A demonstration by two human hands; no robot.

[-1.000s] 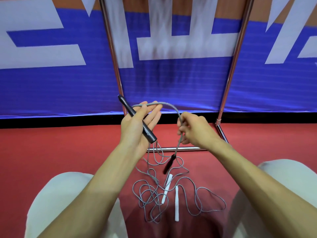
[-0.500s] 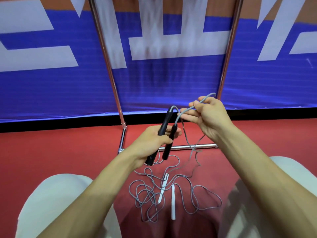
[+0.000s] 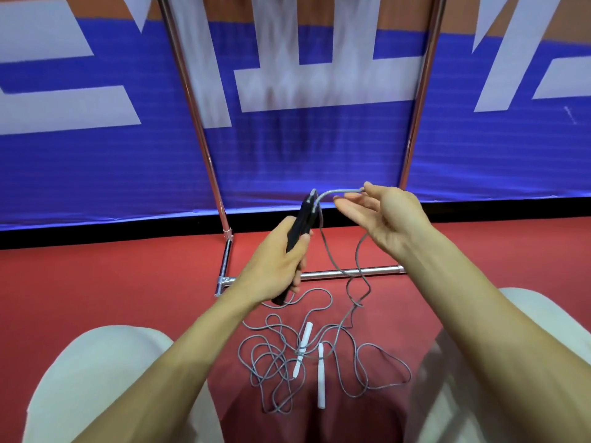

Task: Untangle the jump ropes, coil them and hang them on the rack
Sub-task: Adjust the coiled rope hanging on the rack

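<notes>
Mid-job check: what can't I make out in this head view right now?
- Rack top: cut off by the upper edge, head view.
- Black handles, middles: hidden inside the left hand.
- Floor cords around the white handles: thin, overlapping; knots cannot be told.
- Held cord, path across the right hand: hidden behind the palm.

place: sports hall | cues: red court floor (image 3: 96, 282); blue lettered banner (image 3: 287, 161); steel rack (image 3: 348, 272)
</notes>
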